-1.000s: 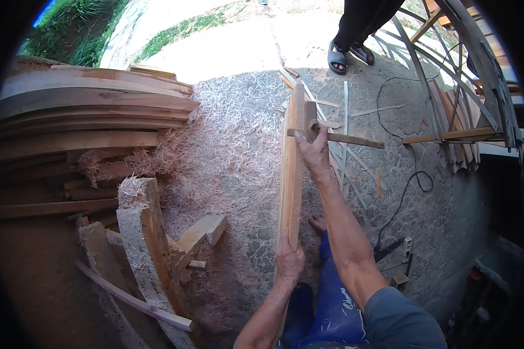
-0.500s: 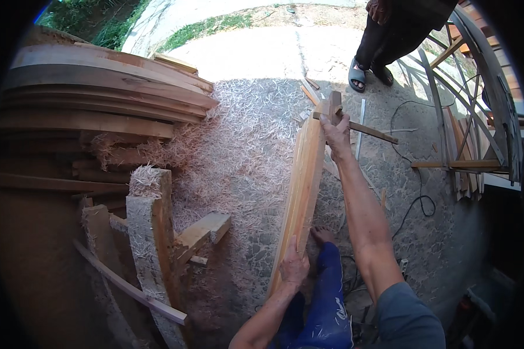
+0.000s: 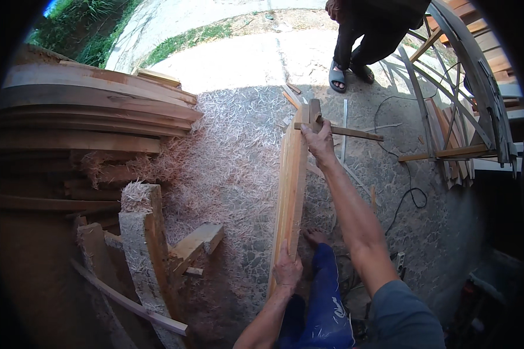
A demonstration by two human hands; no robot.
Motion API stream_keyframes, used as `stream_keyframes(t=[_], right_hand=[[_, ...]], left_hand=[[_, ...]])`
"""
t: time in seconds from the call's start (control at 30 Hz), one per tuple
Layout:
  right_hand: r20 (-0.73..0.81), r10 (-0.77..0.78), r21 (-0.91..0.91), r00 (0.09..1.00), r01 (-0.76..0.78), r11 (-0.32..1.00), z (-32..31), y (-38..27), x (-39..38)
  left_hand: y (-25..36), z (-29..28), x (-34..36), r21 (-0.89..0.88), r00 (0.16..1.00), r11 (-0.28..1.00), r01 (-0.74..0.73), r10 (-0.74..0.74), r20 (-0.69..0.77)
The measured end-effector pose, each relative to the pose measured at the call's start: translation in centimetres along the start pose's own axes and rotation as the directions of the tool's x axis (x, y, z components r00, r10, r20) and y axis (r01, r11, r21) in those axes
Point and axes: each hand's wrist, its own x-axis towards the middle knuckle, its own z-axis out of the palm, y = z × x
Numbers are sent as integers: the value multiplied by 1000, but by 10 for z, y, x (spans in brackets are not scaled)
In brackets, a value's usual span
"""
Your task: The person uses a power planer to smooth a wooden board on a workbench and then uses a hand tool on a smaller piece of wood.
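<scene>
A long wooden beam (image 3: 291, 174) of light, reddish timber slants away from me, its near end by my legs. My left hand (image 3: 287, 271) is closed on the right edge of its near part, one digit lying along the top face. At the far end my right hand (image 3: 319, 142) grips what looks like a wooden marking gauge (image 3: 355, 134), a thick block with a long thin bar crossing it. The block rests against the beam's far right side, and the bar sticks out to the right. My right fingers are partly hidden.
Curved planks (image 3: 93, 107) are stacked at left, near an upright post (image 3: 142, 232) topped with shavings. Shavings (image 3: 233, 139) cover the floor. Ahead stands a person in sandals (image 3: 337, 78). A wooden frame (image 3: 448, 152) and a black cable (image 3: 410, 192) lie at right.
The whole view has shifted, so the surroundings sit farther left. Both hands keep their holds, and the gauge stays at the beam's far end.
</scene>
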Motion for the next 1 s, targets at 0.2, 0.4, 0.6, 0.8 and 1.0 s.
stream_keyframes(t=[0.2, 0.4, 0.6, 0.8, 1.0], right_hand=[[194, -586, -466, 787, 600, 651, -48, -58, -16], [380, -690, -536, 616, 755, 378, -49, -59, -10], [419, -698, -570, 580, 767, 295, -44, -66, -14], [400, -772, -517, 494, 817, 255, -45, -63, -7], [434, -713, -552, 551, 788, 273, -41, -49, -6]], left_hand=[[0, -2, 2, 2, 1000, 1000, 15, -15, -12], [2, -8, 4, 5, 999, 999, 43, -43, 33], [2, -11, 2, -19, 1000, 1000, -10, 10, -12], [0, -4, 0, -24, 997, 998, -60, 59, -51], [3, -2, 0, -20, 1000, 1000, -11, 11, -2]])
